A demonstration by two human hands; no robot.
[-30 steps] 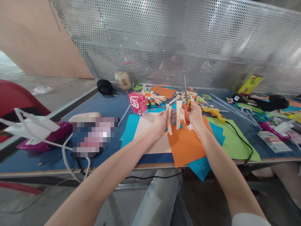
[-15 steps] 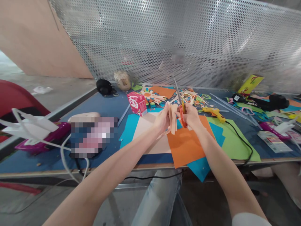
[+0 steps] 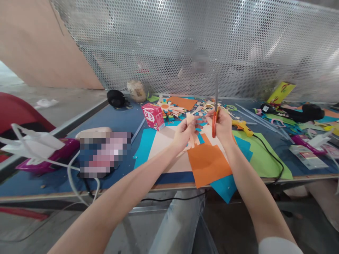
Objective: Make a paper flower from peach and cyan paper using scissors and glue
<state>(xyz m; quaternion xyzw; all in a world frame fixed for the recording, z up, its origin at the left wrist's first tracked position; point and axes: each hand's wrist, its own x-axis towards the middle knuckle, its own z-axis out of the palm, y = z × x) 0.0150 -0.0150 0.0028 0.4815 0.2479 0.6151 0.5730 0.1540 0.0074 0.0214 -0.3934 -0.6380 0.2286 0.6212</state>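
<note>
My left hand is closed on pale peach paper strips, which hang below and stick up above its fingers. Just to the right, my right hand grips orange-handled scissors, their blades pointing up and away. The two hands are a small gap apart. Beneath them lie a peach sheet, an orange sheet and blue sheets. Behind my left hand, a paper flower with peach petals rests among cut scraps.
A pink box stands left of the hands. At the right are a yellow glue gun with a black cord, a green sheet and clear sticks. A metal mesh panel rises behind the table.
My right hand and the scissors have moved right, away from the strips, and the blades now point more upright. My left hand has turned, showing the strips from another side.
</note>
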